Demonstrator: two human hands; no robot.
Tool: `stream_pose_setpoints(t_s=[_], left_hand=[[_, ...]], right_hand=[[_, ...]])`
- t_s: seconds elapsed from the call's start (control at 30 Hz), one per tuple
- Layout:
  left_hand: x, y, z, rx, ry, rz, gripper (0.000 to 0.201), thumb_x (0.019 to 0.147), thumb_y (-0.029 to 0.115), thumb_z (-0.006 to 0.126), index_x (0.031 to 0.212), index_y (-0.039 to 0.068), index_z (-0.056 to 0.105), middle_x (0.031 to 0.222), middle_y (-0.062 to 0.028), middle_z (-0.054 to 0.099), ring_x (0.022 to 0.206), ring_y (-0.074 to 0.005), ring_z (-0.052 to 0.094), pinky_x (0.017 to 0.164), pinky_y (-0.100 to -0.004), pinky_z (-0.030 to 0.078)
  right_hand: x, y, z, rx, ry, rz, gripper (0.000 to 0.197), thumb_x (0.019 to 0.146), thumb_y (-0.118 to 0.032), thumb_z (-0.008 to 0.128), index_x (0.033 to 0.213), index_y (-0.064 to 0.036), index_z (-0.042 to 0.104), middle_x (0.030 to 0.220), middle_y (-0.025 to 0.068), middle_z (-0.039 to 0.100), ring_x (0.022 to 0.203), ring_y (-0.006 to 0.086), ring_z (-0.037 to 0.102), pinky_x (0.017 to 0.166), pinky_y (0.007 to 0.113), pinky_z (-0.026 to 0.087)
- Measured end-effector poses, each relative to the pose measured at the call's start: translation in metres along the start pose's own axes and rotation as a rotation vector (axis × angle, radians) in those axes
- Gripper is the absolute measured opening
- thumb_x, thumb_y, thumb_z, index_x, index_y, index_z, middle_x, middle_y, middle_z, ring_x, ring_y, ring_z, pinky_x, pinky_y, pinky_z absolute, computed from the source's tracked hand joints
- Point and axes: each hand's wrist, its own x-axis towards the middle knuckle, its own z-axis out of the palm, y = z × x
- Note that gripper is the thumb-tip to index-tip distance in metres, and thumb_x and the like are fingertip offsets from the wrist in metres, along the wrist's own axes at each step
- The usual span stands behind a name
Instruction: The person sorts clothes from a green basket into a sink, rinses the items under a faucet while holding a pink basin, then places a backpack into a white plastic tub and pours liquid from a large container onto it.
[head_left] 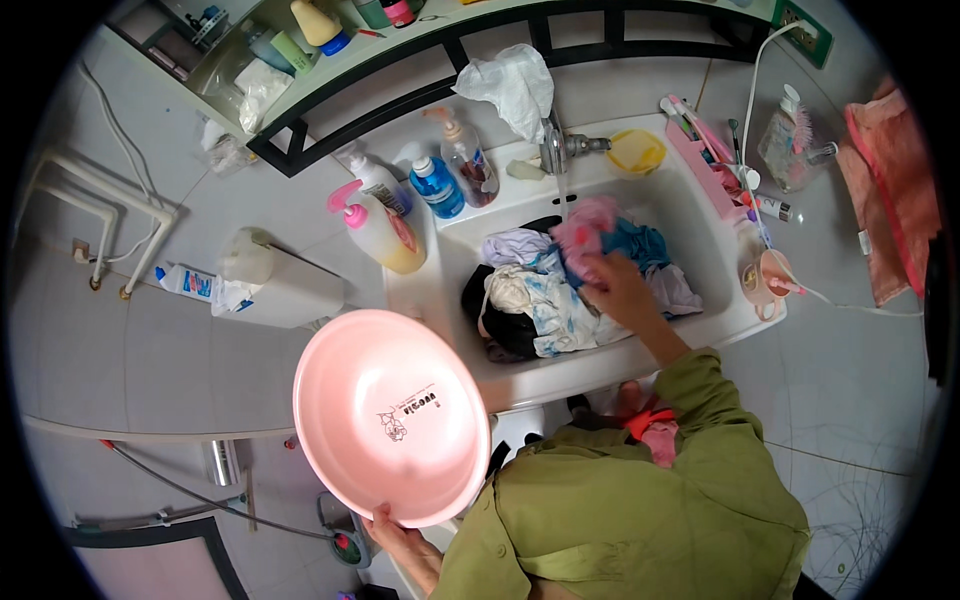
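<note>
A pink plastic basin (350, 440), tilted with its inside toward me, is gripped at its near rim by my left hand (400, 545). It is held to the left of the white sink (715, 250). Inside the sink lies a heap of wet-looking clothes: a white and blue patterned garment (560, 315), dark pieces, a teal cloth (640, 243) and pale ones. My right hand (618, 290) is closed on a pink cloth (588, 228) at the top of the heap, under the faucet (553, 150). Water appears to run from the spout. The fingertips are partly hidden.
Pump bottles, one with a pink top (385, 235), and a blue bottle (437, 187) line the sink's left rim. A yellow soap dish (637, 152) and a pink toothbrush holder (700, 165) stand at the back and right. A black-framed shelf (400, 95) overhangs the back.
</note>
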Motion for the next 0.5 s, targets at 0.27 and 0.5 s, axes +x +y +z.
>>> stream_pose_setpoints(t_s=[0.27,0.5], left_hand=[[-0.032,-0.005,0.006,0.046,0.070,-0.011,0.037,0.072,0.001,0.044,0.109,0.001,0.041,0.101,-0.0131,0.049,0.090,-0.0206,0.052,0.074,-0.0325,0.049],[-0.026,0.004,-0.004,0.030,0.044,0.001,0.042,0.068,0.000,0.044,0.110,0.001,0.041,0.101,-0.0122,0.049,0.092,-0.0205,0.051,0.076,-0.0326,0.045]], right_hand=[[0.002,0.013,0.066,-0.322,-0.153,0.025,0.087,0.046,-0.019,0.075,0.121,-0.0152,0.032,0.114,0.0158,0.035,0.105,0.0391,0.035,0.077,0.045,0.042],[0.023,0.027,0.040,0.046,0.127,0.420,0.070,0.052,-0.021,0.067,0.117,-0.0080,0.044,0.099,0.0216,0.054,0.092,0.0302,0.053,0.077,0.035,0.042]])
